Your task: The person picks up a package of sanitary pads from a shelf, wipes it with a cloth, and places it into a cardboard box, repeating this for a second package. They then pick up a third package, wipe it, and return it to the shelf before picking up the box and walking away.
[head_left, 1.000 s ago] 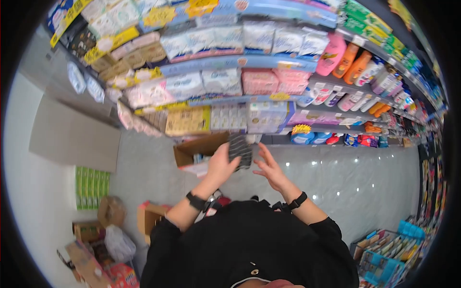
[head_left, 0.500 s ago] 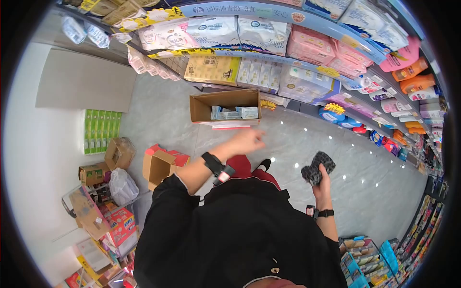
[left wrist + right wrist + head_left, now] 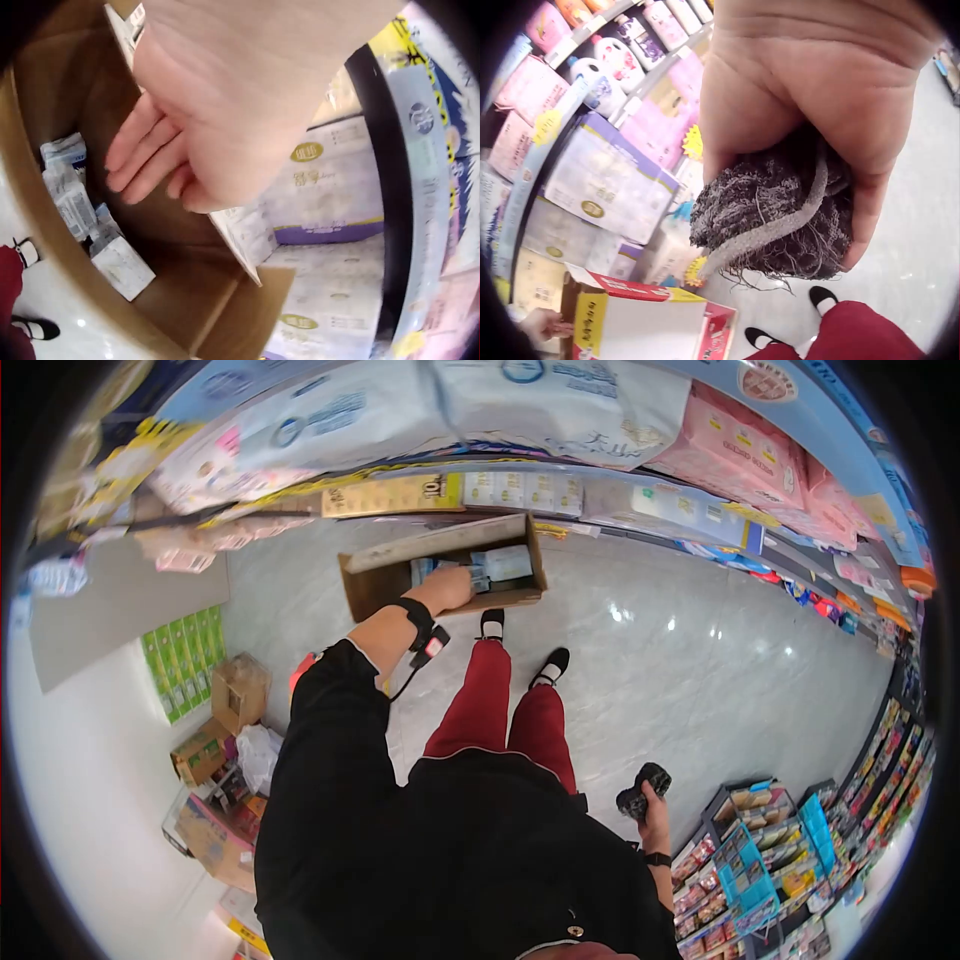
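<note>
Several shelves (image 3: 600,420) of packaged goods line a shop aisle over a glossy grey floor (image 3: 700,690). On the floor stands an open cardboard box (image 3: 380,585) holding small packets (image 3: 505,563). The left hand (image 3: 450,588) reaches inside, fingers (image 3: 139,154) loose and holding nothing. The right hand (image 3: 655,805) hangs low at the person's side, its fingers clenched round a dark cloth (image 3: 638,792).

Shop aisle: pale grey polished tile floor (image 3: 720,690), with ceiling-light glints (image 3: 620,615) reflected on it. Tall shelving (image 3: 830,415) runs along the far side, stacked with white, pink and blue tissue packs; a low display rack (image 3: 770,860) stands at lower right. Left side: grey wall panel (image 3: 120,605), green packs (image 3: 185,660) and several cartons (image 3: 235,690) on the floor.
</note>
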The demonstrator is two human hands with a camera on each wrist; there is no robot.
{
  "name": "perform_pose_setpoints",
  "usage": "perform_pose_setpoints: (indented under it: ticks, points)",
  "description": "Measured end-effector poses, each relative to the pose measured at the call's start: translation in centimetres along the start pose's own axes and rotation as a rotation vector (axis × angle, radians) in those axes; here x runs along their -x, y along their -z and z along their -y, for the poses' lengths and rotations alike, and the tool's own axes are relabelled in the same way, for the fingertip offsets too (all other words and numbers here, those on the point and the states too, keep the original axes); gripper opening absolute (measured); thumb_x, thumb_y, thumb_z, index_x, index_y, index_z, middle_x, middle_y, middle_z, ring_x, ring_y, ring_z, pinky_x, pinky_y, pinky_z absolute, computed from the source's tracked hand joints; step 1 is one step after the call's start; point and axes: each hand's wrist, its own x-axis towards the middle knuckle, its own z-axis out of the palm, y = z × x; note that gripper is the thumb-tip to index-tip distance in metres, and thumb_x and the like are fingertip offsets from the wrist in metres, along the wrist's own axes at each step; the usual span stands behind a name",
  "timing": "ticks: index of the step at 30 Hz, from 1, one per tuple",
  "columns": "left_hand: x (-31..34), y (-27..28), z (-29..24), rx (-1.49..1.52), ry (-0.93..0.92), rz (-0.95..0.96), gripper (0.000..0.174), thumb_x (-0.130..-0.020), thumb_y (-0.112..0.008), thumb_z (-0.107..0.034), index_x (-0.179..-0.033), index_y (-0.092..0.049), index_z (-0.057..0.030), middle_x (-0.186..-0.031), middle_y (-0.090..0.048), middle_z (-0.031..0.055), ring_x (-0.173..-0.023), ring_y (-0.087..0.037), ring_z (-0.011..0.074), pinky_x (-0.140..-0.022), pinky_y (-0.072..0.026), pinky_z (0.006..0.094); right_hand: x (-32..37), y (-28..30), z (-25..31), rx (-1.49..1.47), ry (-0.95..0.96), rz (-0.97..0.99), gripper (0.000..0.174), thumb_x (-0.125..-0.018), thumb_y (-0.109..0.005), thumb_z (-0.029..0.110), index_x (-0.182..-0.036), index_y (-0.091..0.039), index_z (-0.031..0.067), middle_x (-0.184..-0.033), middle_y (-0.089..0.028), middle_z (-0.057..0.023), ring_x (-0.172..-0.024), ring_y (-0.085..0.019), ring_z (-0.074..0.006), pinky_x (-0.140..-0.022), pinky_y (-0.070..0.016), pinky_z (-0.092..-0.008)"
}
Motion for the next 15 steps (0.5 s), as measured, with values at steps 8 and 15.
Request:
perform_pose_setpoints:
  ticks: [8,15]
  points:
    - [-3.1,1.2,-5.8,-0.102,-0.078,0.160,0.064,-0.081,-0.061,-0.032,-0.130,-0.042,0.0046,-0.125,-0.049,0.0292,-0.120,-0.047,0.0353,-0.100,-0.0379,0.0408,2.6,-0.7,-4.2,-0.125,0.007,-0.067,0.028,-0.085,-0.064,0.020,-0.106,-0.058,0.0020,-0.088,-0.062,-0.0038,-0.073,-0.063,-0.0169,-0.069,-0.0532,-0.0322]
    - [-13.0,-9.6,-2.0,0.162,-0.340,-0.054,0.054,-0.081,-0.059,-0.033,-0.128,-0.051,-0.0070,-0.138,-0.043,0.0175,-0.129,-0.038,0.0316,-0.105,-0.0314,0.0407,3.5,-2.0,-4.3,-0.192,-0.032,-0.075,0.030,-0.083,-0.066,0.016,-0.106,-0.057,0.0000,-0.090,-0.064,-0.0081,-0.077,-0.064,-0.0201,-0.070,-0.0541,-0.0342]
